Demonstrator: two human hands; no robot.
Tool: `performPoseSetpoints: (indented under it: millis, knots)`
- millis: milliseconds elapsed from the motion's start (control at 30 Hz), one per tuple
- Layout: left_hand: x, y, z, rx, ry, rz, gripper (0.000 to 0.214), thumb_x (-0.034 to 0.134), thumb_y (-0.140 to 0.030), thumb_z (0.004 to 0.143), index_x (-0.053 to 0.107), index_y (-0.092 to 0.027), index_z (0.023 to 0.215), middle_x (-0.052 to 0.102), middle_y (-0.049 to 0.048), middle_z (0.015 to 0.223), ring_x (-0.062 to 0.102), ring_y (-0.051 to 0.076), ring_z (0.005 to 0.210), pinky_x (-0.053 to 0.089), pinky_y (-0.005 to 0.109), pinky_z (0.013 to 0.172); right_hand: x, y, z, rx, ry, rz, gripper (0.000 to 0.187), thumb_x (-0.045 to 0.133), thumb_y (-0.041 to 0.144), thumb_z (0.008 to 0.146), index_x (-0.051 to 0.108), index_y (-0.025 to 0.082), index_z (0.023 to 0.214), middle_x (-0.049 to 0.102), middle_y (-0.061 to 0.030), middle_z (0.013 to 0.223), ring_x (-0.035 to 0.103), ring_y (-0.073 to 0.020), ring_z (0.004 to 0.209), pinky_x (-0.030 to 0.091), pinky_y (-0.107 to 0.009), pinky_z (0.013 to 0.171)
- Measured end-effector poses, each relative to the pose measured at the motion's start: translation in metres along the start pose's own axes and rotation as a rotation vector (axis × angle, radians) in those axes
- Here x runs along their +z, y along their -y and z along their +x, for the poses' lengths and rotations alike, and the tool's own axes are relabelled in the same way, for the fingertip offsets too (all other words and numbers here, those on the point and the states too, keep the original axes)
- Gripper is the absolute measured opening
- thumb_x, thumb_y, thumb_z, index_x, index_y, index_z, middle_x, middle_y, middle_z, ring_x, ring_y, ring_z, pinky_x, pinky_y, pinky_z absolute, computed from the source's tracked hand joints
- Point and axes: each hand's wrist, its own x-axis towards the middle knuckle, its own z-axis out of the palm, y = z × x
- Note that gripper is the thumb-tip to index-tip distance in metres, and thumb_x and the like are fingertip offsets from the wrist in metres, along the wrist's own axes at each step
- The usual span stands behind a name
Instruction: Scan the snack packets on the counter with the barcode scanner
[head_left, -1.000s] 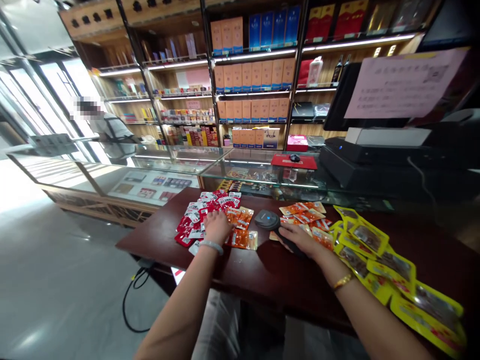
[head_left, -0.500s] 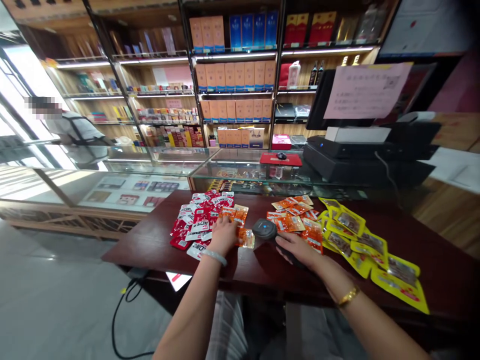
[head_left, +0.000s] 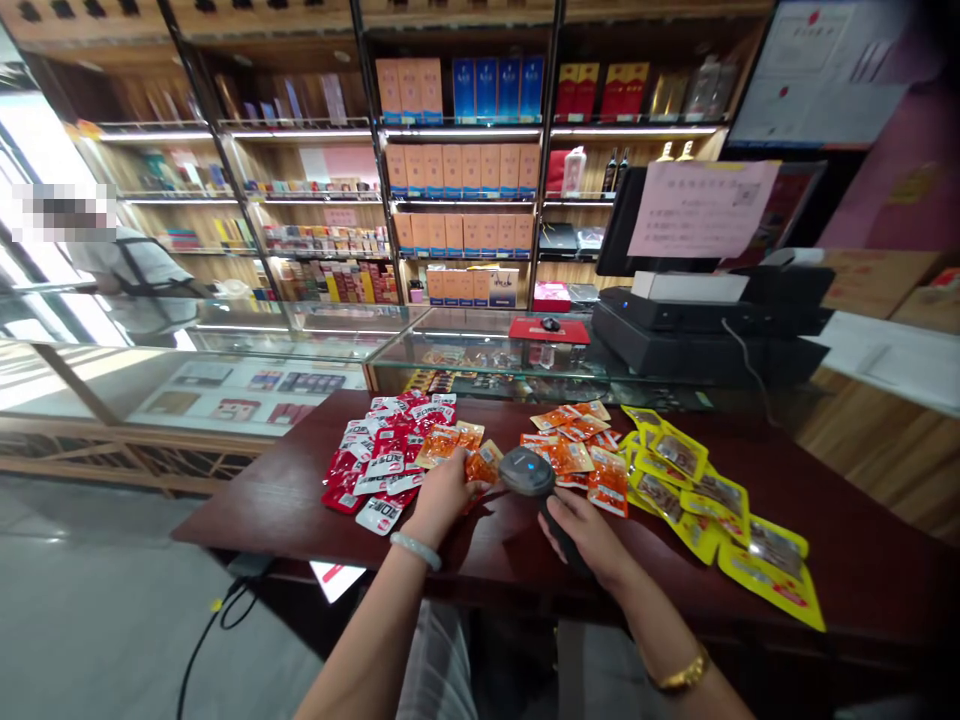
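My left hand [head_left: 444,497] is closed on an orange snack packet [head_left: 484,461], its edge pinched at the fingertips and the packet tilted up off the table. A black handheld barcode scanner [head_left: 527,470] is gripped by its handle in my right hand [head_left: 581,530], its head pointing left close to that packet. More orange packets [head_left: 442,442] lie just beyond my left hand. Red and white packets [head_left: 382,455] form a heap to the left. Right of the scanner is another group of orange packets [head_left: 607,480], with yellow snack bags [head_left: 720,500] spread beside it.
The dark wooden table [head_left: 262,510] meets a glass display counter [head_left: 465,345] behind. On that counter sit a mouse on a red pad [head_left: 577,331] and a black checkout terminal [head_left: 697,330]. A person [head_left: 142,270] stands at far left. A cable [head_left: 199,650] hangs at lower left.
My left hand has lifted the orange packet from the table, tilting it toward the scanner. The scanner stays in my right hand, its handle now more visible. The view has shifted slightly.
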Motion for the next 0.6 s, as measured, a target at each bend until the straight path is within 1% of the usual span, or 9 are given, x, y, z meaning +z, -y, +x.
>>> performPoseSetpoints:
  millis: [133, 267, 333, 433, 467, 533, 567, 600]
  knots:
    - [0.005, -0.008, 0.000, 0.021, 0.002, -0.028, 0.044, 0.069, -0.045, 0.080, 0.051, -0.020, 0.112, 0.070, 0.0094, 0.101, 0.067, 0.025, 0.097, 0.042, 0.028, 0.076, 0.003, 0.000, 0.000, -0.027, 0.014, 0.009, 0.044, 0.062, 0.062, 0.083, 0.051, 0.019, 0.080, 0.052, 0.0058, 0.060, 0.042, -0.0054, 0.041, 0.032, -0.017, 0.036]
    - [0.011, -0.014, 0.007, 0.018, -0.004, -0.082, 0.046, 0.071, -0.044, 0.078, 0.052, -0.019, 0.112, 0.070, 0.0097, 0.101, 0.067, 0.026, 0.099, 0.042, 0.028, 0.078, -0.005, 0.000, -0.001, -0.031, -0.022, 0.048, 0.045, 0.062, 0.063, 0.083, 0.051, 0.020, 0.081, 0.052, 0.0062, 0.058, 0.041, -0.0056, 0.040, 0.032, -0.017, 0.035]
    - [0.018, -0.024, 0.015, -0.009, -0.009, -0.193, 0.045, 0.071, -0.042, 0.078, 0.052, -0.020, 0.111, 0.070, 0.0089, 0.102, 0.067, 0.025, 0.098, 0.044, 0.028, 0.078, -0.012, 0.000, -0.003, -0.034, -0.064, 0.062, 0.046, 0.063, 0.064, 0.081, 0.051, 0.020, 0.079, 0.052, 0.0062, 0.057, 0.042, -0.0058, 0.040, 0.032, -0.017, 0.035]
    - [0.033, -0.054, 0.034, -0.004, 0.008, -0.472, 0.034, 0.066, -0.030, 0.083, 0.054, -0.018, 0.112, 0.071, 0.0096, 0.102, 0.068, 0.022, 0.095, 0.048, 0.029, 0.079, -0.022, 0.001, -0.004, -0.049, -0.156, 0.083, 0.048, 0.066, 0.066, 0.077, 0.050, 0.020, 0.078, 0.051, 0.0062, 0.057, 0.042, -0.0059, 0.040, 0.032, -0.016, 0.035]
    - [0.038, -0.065, 0.040, 0.045, 0.015, -0.573, 0.034, 0.063, -0.024, 0.083, 0.054, -0.017, 0.115, 0.071, 0.0105, 0.105, 0.067, 0.021, 0.096, 0.049, 0.029, 0.082, -0.024, 0.002, -0.004, -0.055, -0.187, 0.088, 0.049, 0.066, 0.067, 0.077, 0.050, 0.020, 0.077, 0.051, 0.0062, 0.056, 0.042, -0.0059, 0.039, 0.032, -0.016, 0.034]
    - [0.045, -0.081, 0.052, 0.179, 0.015, -0.734, 0.043, 0.060, -0.017, 0.084, 0.053, -0.018, 0.125, 0.069, 0.0107, 0.116, 0.066, 0.019, 0.104, 0.049, 0.030, 0.090, -0.028, 0.003, -0.003, -0.067, -0.230, 0.089, 0.050, 0.065, 0.067, 0.076, 0.050, 0.020, 0.077, 0.051, 0.0062, 0.056, 0.042, -0.0059, 0.039, 0.031, -0.016, 0.034]
    - [0.046, -0.085, 0.057, 0.238, -0.003, -0.750, 0.048, 0.061, -0.016, 0.082, 0.052, -0.018, 0.130, 0.067, 0.0111, 0.123, 0.064, 0.019, 0.110, 0.048, 0.031, 0.095, -0.030, 0.004, -0.003, -0.070, -0.233, 0.085, 0.049, 0.065, 0.067, 0.077, 0.050, 0.020, 0.077, 0.051, 0.0063, 0.056, 0.042, -0.0058, 0.038, 0.031, -0.017, 0.034]
    - [0.045, -0.083, 0.061, 0.266, -0.031, -0.720, 0.053, 0.063, -0.017, 0.082, 0.051, -0.019, 0.133, 0.064, 0.0118, 0.129, 0.061, 0.020, 0.116, 0.046, 0.032, 0.099, -0.031, 0.004, -0.002, -0.071, -0.223, 0.076, 0.049, 0.065, 0.067, 0.077, 0.050, 0.020, 0.078, 0.051, 0.0064, 0.056, 0.042, -0.0058, 0.038, 0.031, -0.017, 0.033]
